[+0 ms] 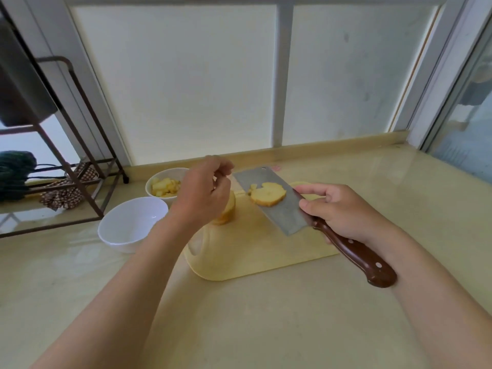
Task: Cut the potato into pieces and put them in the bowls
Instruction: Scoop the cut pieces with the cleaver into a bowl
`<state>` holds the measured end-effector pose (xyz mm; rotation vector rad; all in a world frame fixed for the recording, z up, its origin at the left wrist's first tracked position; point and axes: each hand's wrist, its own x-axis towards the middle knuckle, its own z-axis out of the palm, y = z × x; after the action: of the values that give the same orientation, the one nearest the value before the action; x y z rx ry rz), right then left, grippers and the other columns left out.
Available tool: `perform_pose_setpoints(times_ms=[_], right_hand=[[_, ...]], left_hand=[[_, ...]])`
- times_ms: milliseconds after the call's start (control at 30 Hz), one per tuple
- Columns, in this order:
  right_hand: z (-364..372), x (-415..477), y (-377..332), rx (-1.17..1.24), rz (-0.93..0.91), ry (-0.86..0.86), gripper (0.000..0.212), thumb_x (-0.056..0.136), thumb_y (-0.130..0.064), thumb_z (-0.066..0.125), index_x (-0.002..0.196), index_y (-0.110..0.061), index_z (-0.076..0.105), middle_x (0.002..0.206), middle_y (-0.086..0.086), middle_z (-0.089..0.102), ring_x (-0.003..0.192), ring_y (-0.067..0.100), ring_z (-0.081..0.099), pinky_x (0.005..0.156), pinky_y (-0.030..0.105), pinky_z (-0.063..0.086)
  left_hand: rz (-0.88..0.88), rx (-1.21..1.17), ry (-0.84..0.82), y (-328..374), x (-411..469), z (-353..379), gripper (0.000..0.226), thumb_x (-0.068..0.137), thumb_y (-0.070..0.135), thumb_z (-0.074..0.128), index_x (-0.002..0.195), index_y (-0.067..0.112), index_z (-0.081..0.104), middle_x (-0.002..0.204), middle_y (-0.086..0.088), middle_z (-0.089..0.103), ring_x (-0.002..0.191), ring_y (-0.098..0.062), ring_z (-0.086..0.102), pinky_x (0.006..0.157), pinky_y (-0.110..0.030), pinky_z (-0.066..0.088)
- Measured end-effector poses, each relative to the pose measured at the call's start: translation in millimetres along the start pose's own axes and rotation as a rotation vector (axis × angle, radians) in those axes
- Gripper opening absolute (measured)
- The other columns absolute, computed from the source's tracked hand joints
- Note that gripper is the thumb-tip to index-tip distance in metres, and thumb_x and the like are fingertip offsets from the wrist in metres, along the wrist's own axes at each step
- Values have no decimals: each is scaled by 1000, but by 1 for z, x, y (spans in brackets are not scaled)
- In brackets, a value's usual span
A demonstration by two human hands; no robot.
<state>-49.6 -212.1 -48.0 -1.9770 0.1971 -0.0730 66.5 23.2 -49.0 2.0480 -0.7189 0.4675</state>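
Near: pale glossy table, carrying everything noted below.

Near right: right hand, fingers curled firmly round the front of the brown riveted handle of the cleaver, thumb and forefinger up against the heel of the blade. Held clear of the board, broad face up and tilted, tip end pointing far-left.

On the blade face: one round potato slice, clinging, with a small fragment just beside it on the left.

Beneath: yellow cutting board, flat on the table, grip hole at its near-left corner.

Centre: left hand, raised over the left part of the board, fingers loosely curled, nothing seen in the grasp. Fingertips just beside the blade's far corner; contact not determinable.

Under that hand: remaining potato, standing on the board, partly hidden.

Left of the board: near white bowl, interior plain white.

Just beyond: far white bowl, holding cut potato pieces.

Far left: dark metal rack, patterned cloth on its lower level.
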Motion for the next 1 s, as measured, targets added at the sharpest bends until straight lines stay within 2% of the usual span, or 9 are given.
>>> perform_pose_setpoints(times_ms=[167, 233, 300, 367, 433, 567, 733, 833, 1000], right_hand=[[39, 33, -48, -23, -63, -29, 27, 102, -21, 64, 126, -32, 67, 65, -7, 73, 48, 14, 57, 48, 31, 48], [57, 47, -66, -49, -85, -48, 27, 100, -22, 63, 125, -32, 67, 63, -6, 72, 41, 7, 58, 50, 31, 46], [73, 60, -81, -78, -105, -74, 28, 99, -24, 64, 125, -32, 67, 71, -4, 76, 45, 8, 61, 54, 34, 48], [85, 70, -93, -134, -122, -96, 28, 99, -26, 64, 126, -31, 67, 82, -1, 78, 53, 9, 66, 55, 35, 52], [92, 77, -101, -185, -129, -115, 33, 99, -26, 64, 131, -30, 67, 82, -2, 77, 55, 10, 67, 53, 31, 51], [99, 85, -106, -257, -111, -127, 31, 100, -21, 62, 130, -30, 64, 79, 1, 74, 40, 1, 58, 36, 15, 37], [104, 89, -107, -287, -128, -112, 24, 102, -13, 56, 118, -31, 60, 73, 1, 67, 30, -2, 50, 32, 15, 32], [110, 89, -106, -320, -146, -119, 31, 103, -13, 54, 130, -27, 60, 75, 0, 66, 29, -2, 50, 31, 15, 32], [114, 94, -102, -346, -167, -105, 37, 103, -14, 54, 138, -22, 60, 77, 0, 66, 32, -1, 54, 31, 15, 33]], left_hand=[[-151, -22, 169, -10, 18, -62, 32, 87, 1, 44, 108, 16, 63, 105, 4, 65, 94, -3, 58, 77, -12, 45], [-171, 30, 129, -15, 19, -80, 33, 88, 8, 47, 115, 20, 60, 112, 5, 62, 102, -5, 57, 81, -19, 47], [-206, 117, 55, -21, 19, -89, 35, 90, 20, 56, 125, 22, 56, 119, 5, 58, 109, -7, 54, 91, -29, 49], [-260, 185, -28, -29, 18, -93, 55, 85, 39, 66, 135, 23, 49, 128, 4, 52, 118, -10, 50, 98, -33, 45], [-290, 256, -105, -36, 17, -92, 83, 75, 61, 70, 143, 25, 41, 135, 1, 46, 123, -14, 46, 99, -33, 42], [-339, 443, -204, -52, 19, -90, 107, 62, 82, 65, 148, 30, 29, 145, -3, 40, 133, -23, 41, 107, -43, 40], [-376, 509, -226, -64, 19, -84, 105, 66, 83, 60, 149, 28, 28, 146, -5, 40, 132, -26, 41, 102, -42, 40], [-381, 476, -240, -66, 19, -75, 102, 68, 83, 58, 148, 26, 30, 141, -5, 45, 125, -25, 47, 97, -40, 45], [-398, 503, -266, -67, 24, -64, 98, 71, 84, 54, 146, 24, 32, 133, -5, 50, 115, -26, 52, 91, -41, 48]])
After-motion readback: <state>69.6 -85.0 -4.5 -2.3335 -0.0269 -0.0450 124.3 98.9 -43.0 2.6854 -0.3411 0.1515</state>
